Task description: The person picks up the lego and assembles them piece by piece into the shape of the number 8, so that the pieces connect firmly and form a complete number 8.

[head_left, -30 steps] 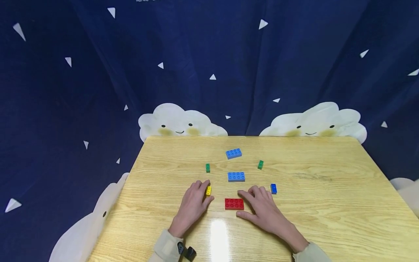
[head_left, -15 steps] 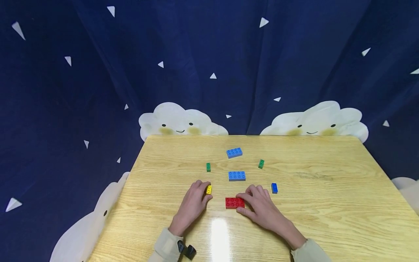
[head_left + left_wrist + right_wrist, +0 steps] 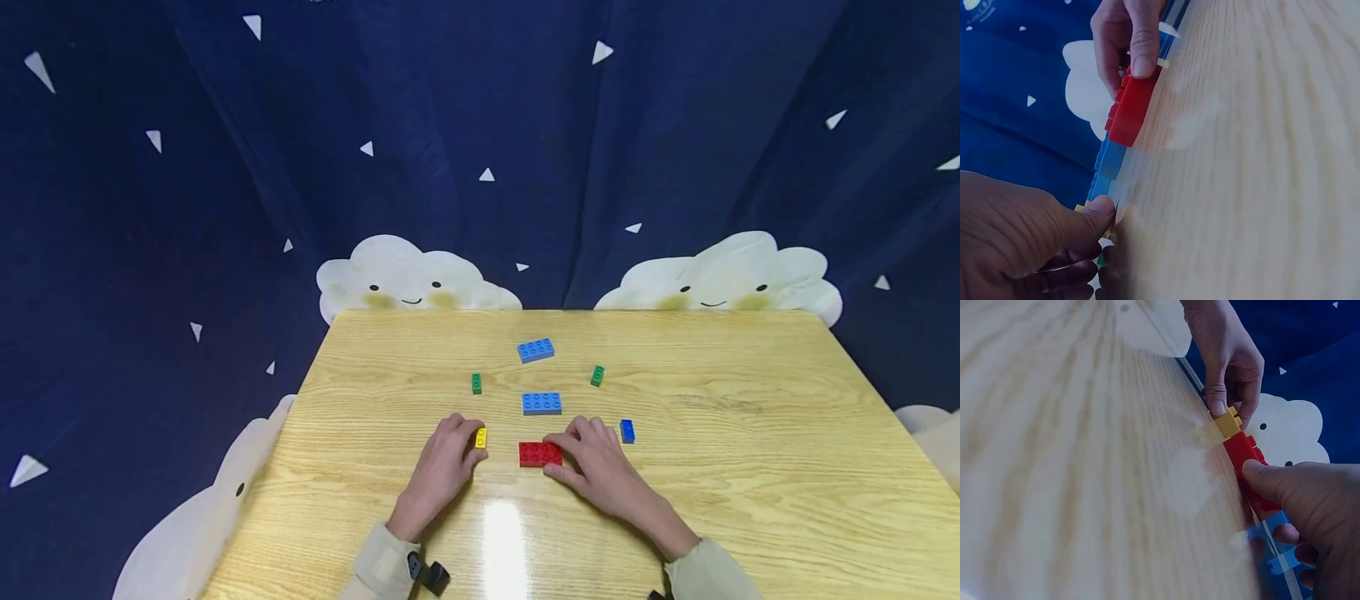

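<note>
My left hand (image 3: 444,460) pinches a small yellow toy brick (image 3: 481,437) between thumb and forefinger, low over the wooden table. My right hand (image 3: 600,462) grips the right end of a red eight-stud brick (image 3: 534,454), thumb on its near side and fingers on its far side. A short gap of table separates the two bricks in the head view. In the right wrist view the yellow brick (image 3: 1227,423) shows just beyond the red brick (image 3: 1241,452), studs up on both. The left wrist view has the red brick's near face (image 3: 1130,112) under the right thumb.
Behind the hands lie two light blue eight-stud bricks, one nearer (image 3: 542,404) and one farther (image 3: 536,350). A small green brick sits on the left (image 3: 476,383), another on the right (image 3: 597,376). A small dark blue brick (image 3: 627,431) lies beside the right hand's fingers.
My right hand has closed on the red brick and moved it slightly away from me. The left fingers have closed on the yellow brick, which has shifted slightly right.
</note>
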The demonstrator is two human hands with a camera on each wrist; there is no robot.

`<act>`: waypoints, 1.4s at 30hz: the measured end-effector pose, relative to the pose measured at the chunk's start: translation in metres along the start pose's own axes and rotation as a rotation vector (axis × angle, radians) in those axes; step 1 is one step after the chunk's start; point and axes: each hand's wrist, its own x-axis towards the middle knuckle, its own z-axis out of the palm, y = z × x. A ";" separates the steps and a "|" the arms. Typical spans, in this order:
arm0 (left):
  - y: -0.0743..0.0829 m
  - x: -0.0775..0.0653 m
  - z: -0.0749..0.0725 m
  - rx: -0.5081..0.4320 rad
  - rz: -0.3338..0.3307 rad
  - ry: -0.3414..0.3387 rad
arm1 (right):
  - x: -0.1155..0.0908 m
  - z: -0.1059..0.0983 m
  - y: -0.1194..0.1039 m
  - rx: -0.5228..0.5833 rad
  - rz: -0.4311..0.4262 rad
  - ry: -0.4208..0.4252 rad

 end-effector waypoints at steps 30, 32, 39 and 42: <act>0.022 0.010 0.000 -0.006 0.111 -0.031 | 0.013 0.004 0.007 0.106 0.013 -0.014; 0.024 0.011 0.001 -0.003 0.123 -0.027 | 0.013 0.003 0.006 0.107 0.015 -0.018; 0.029 0.013 0.003 -0.021 0.112 -0.065 | 0.014 0.002 0.005 0.118 0.016 -0.023; 0.030 0.014 0.004 -0.022 0.118 -0.064 | 0.014 0.003 0.005 0.113 0.006 -0.009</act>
